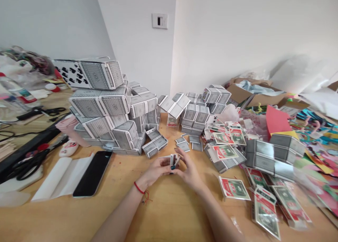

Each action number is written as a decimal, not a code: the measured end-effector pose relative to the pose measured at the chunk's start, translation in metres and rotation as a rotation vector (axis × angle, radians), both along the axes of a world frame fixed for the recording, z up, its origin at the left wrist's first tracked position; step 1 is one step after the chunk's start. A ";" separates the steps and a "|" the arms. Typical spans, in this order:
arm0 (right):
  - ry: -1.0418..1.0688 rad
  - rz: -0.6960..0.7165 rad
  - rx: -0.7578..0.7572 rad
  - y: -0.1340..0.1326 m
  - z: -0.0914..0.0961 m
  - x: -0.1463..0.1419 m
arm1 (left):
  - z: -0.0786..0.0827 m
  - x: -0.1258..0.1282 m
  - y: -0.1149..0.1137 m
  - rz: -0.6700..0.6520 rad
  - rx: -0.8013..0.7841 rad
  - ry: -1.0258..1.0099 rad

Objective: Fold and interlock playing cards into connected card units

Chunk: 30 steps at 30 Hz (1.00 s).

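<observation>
Low over the middle of the table, my left hand, with a red string at its wrist, closes round folded playing cards. My right hand meets it from the other side, thumb and fingers pinching the same cards. Fingers hide most of the piece, so its full shape does not show. Just beyond the hands lie a grey-backed folded card block and smaller folded card pieces. Further left rises a tall stack of card boxes, with more card boxes behind to the right.
On the left are a black phone, a white paper roll and black-handled scissors. Several red-and-green card packets lie at right, near more folded card blocks. A cardboard box stands by the wall.
</observation>
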State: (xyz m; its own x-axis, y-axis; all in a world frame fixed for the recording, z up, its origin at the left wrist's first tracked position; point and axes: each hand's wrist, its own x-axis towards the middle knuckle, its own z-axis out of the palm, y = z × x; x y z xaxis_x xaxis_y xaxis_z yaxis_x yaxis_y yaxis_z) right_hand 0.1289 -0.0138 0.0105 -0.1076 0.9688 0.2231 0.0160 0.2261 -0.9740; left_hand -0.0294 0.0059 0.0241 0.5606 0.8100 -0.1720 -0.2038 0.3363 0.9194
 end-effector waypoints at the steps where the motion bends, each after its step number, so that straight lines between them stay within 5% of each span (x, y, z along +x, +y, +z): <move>1: 0.032 -0.014 -0.014 0.001 0.001 0.001 | 0.001 -0.001 0.001 0.018 0.029 0.013; 7: 0.092 0.017 -0.176 0.006 0.001 0.008 | -0.007 0.000 0.008 0.125 0.124 0.050; 14: 0.222 0.048 -0.155 0.004 0.005 0.005 | -0.019 0.004 0.006 0.147 0.250 0.088; 25: 0.367 0.126 -0.155 0.003 -0.002 -0.002 | -0.014 0.006 0.002 0.248 0.517 0.334; 30: 0.400 0.129 -0.138 0.002 -0.003 -0.002 | -0.017 0.008 0.002 0.252 0.490 0.320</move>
